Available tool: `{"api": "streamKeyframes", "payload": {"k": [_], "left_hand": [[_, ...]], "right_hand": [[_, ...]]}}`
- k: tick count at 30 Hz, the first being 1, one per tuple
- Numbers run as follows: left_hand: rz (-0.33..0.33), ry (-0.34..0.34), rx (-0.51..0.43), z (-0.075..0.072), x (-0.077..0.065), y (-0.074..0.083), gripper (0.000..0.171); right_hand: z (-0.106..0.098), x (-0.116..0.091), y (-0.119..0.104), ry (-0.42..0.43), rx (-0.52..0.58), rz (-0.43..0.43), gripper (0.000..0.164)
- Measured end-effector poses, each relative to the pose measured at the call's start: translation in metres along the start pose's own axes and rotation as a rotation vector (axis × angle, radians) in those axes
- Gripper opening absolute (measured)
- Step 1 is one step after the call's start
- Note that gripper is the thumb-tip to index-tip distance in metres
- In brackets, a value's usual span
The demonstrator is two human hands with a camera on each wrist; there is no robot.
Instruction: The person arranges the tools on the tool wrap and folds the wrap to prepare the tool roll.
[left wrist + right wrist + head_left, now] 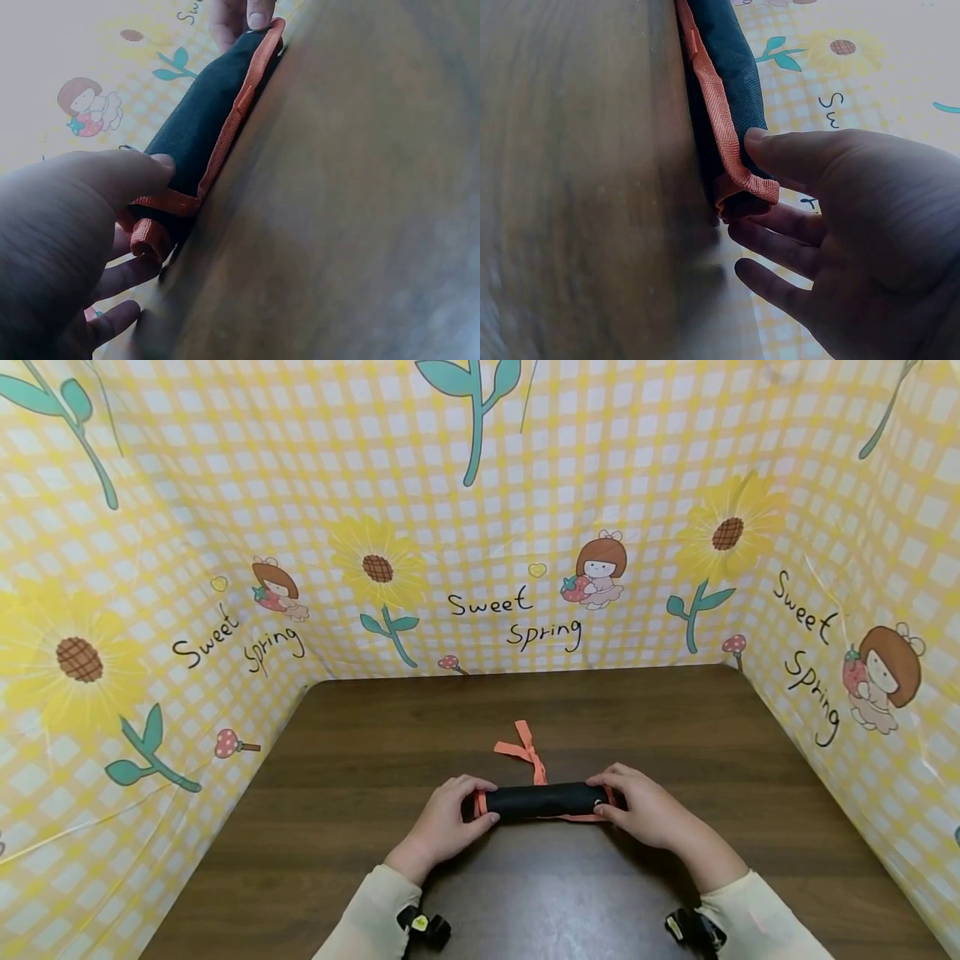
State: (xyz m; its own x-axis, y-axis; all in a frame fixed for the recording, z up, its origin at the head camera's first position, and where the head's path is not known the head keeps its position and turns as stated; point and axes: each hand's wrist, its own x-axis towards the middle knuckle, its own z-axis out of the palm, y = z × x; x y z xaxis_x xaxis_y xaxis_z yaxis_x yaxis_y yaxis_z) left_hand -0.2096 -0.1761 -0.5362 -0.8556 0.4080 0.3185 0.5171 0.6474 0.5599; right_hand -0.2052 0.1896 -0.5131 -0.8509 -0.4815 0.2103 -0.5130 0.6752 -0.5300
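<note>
A rolled-up black fabric roll (546, 801) with orange edging lies crosswise on the table. My left hand (446, 823) holds its left end between thumb and fingers. At the other end my right hand (649, 807) grips it the same way. An orange tie ribbon (533, 753) stretches out from the roll's far side, its two tails spread on the table. In the left wrist view the orange edging (231, 126) runs along the roll's near side. The right wrist view shows the orange-bound end (759, 189) by my fingers. What lies inside the roll is hidden.
The brown wood-grain table (360, 735) is bordered at the back and both sides by a yellow checked cloth (480, 527) with printed flowers and lettering. Black wrist cameras sit on both wrists, over pale sleeves (375, 914).
</note>
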Motion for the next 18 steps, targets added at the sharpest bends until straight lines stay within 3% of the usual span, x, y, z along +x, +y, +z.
{"api": "streamKeyframes", "payload": {"k": [18], "left_hand": [[-0.015,-0.019,0.029,-0.0001,0.0006,-0.0019,0.042]], "right_hand": [[0.0003,0.0003,0.0027,-0.026,0.024,0.005,0.044]]}}
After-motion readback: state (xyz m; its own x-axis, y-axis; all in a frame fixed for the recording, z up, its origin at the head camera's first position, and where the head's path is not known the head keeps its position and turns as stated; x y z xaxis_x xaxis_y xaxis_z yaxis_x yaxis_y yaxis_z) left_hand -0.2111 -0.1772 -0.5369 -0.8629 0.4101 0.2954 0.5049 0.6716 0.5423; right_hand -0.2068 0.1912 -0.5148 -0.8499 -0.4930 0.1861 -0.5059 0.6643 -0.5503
